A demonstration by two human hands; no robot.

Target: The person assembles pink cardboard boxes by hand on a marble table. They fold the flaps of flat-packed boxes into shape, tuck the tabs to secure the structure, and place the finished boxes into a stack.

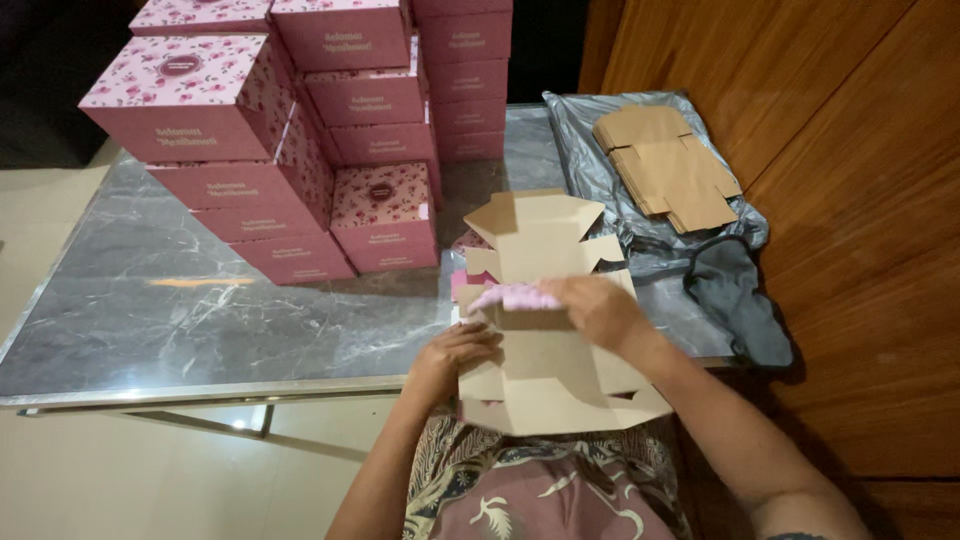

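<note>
I hold a flat cardboard box blank at the near edge of the grey marble counter — my left hand grips its left side, my right hand folds a pink-printed flap down. Stacked pink boxes stand behind; more flat blanks lie on a grey plastic bag.

Stacked pink boxes, marble table
</note>
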